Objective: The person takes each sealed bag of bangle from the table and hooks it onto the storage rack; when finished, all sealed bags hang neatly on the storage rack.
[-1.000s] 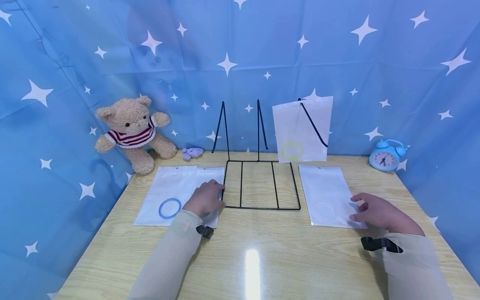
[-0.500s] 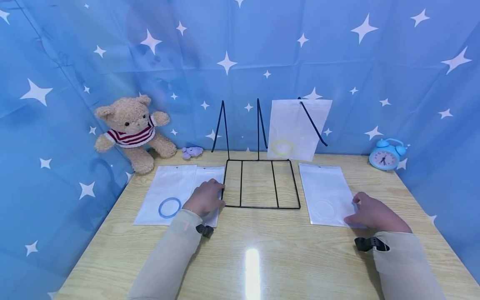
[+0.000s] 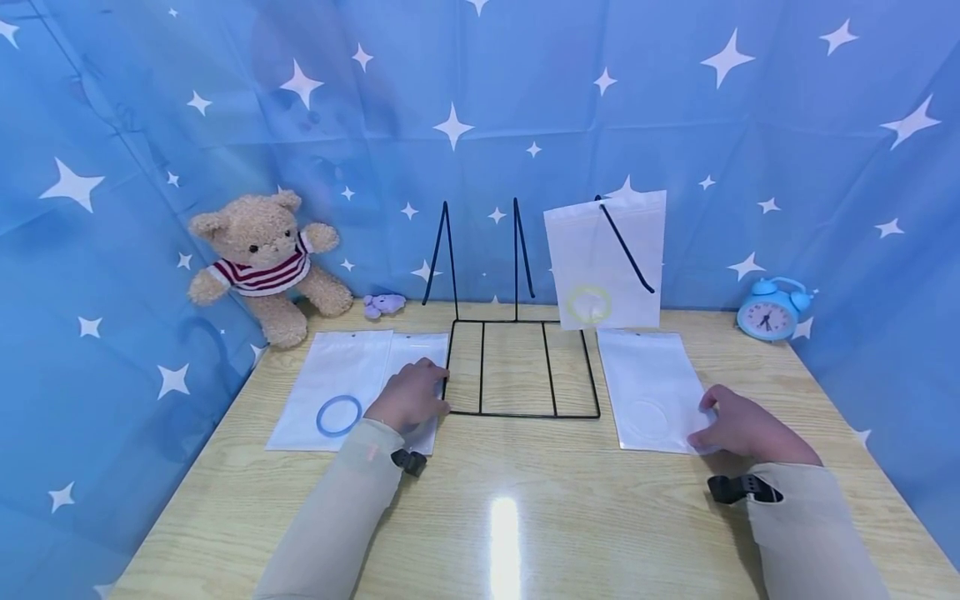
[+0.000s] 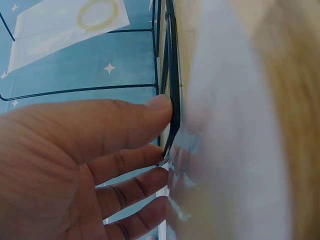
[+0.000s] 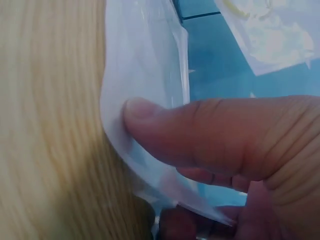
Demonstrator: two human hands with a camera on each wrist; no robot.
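A black wire rack stands mid-table with three upright hooks. My left hand grips the left side of its base; in the left wrist view the thumb and fingers meet at the wire. Under that hand lies a white zip bag, partly overlapped by another bag with a blue ring. My right hand pinches the lower right edge of a white bag holding a clear ring; its edge curls up by the thumb. A bag with a yellow ring hangs on the right hook.
A teddy bear in a striped shirt sits at the back left, beside a small purple toy. At the back right stands a blue alarm clock. A starry blue cloth hangs behind the wooden table.
My right hand has shifted left and taken hold of the bag's edge. The hanging bag has swung left and back to the right. The left hand has stayed put.
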